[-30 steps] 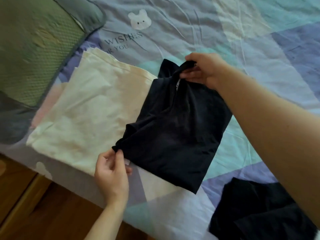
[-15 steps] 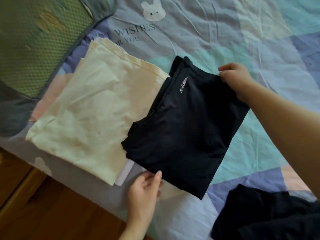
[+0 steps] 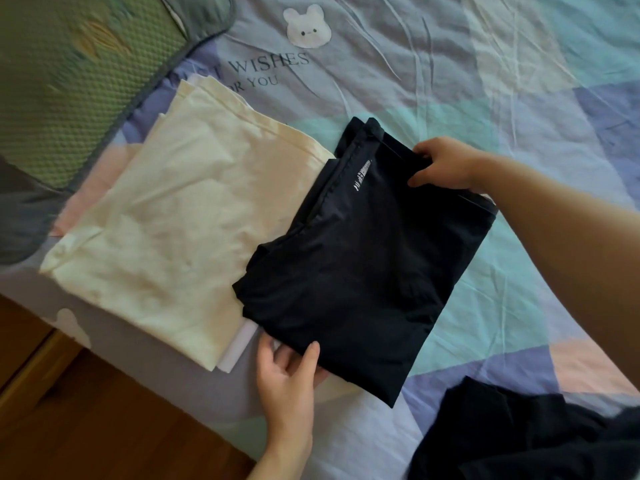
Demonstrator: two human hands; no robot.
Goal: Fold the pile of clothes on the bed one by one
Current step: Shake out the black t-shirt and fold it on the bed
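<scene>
Matt black cloth garment [image 3: 363, 271], creased cream cloth [image 3: 180, 230], wrinkled cotton bedsheet [image 3: 450, 74], glossy wooden floor [image 3: 86, 420]

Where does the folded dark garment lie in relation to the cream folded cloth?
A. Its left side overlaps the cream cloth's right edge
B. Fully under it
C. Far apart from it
A: the folded dark garment covers the right edge of the cream folded cloth.

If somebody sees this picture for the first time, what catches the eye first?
A folded dark garment lies mid-bed, the right hand holding its far edge and the left hand its near corner. To its left lies a cream folded cloth; a white bunny print marks the bedsheet.
</scene>
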